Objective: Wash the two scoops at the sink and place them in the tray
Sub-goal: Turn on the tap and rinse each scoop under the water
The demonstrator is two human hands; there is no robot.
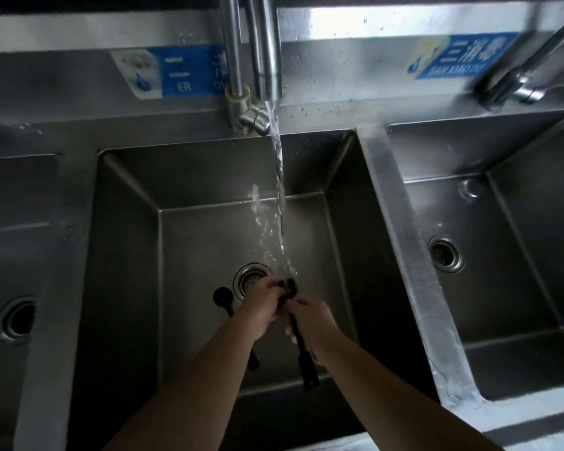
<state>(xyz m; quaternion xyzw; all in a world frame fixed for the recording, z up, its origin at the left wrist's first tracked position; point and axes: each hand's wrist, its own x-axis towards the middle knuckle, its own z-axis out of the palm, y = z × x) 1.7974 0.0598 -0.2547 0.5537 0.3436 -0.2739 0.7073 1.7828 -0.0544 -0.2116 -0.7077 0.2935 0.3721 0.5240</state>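
Observation:
Both hands are in the middle sink basin (127, 242) under a running stream of water (279, 177). My right hand (313, 315) grips the handle of a black scoop (303, 356), whose round head (289, 285) sits in the stream. My left hand (262, 302) is closed around that head, fingers on it. A second black scoop (222, 296) lies on the basin floor left of my left hand, its handle partly hidden under my left forearm. No tray is in view.
The steel tap (267, 50) rises behind the middle basin. A round drain strainer (249, 278) sits just beyond my hands. Further basins lie to the left (17, 317) and right (489, 255), split by steel dividers. Another tap (528, 76) stands at the upper right.

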